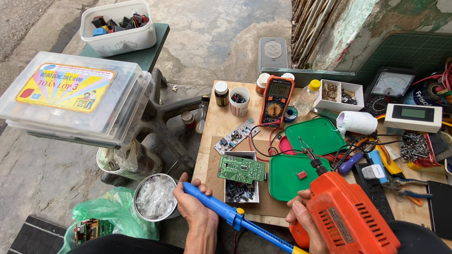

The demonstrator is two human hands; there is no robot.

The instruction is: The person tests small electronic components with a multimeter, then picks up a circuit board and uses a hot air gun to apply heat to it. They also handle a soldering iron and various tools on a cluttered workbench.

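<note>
Orange plastic fills the lower right of the view, where the right hand (301, 221) is clenched around the grip of a soldering gun (346, 214), its thin wire tip angled up and away over a green lid (294, 176) on which a small red part (302, 174) lies; held so, the hot end seems kept clear of the fingers and of the boards. The left hand (195, 207) is closed on a blue desoldering pump (235, 216), which slants down toward the person's lap with its nozzle end near the thumb, probably so it can be brought in quickly beside the tip. Just ahead of that hand a green circuit board (241, 168) rests across a small open box of dark components (240, 190), lifted to a handy height and well apart from both tools. Behind it on the bare plywood table (221, 124) stand an orange multimeter (276, 100), a second green lid (314, 135), jars and a loose tangle of leads. The work goes on outdoors over cracked concrete ground (207, 33), with clear storage cases (75, 96) stacked to the left and a peeling wall behind the bench.
</note>
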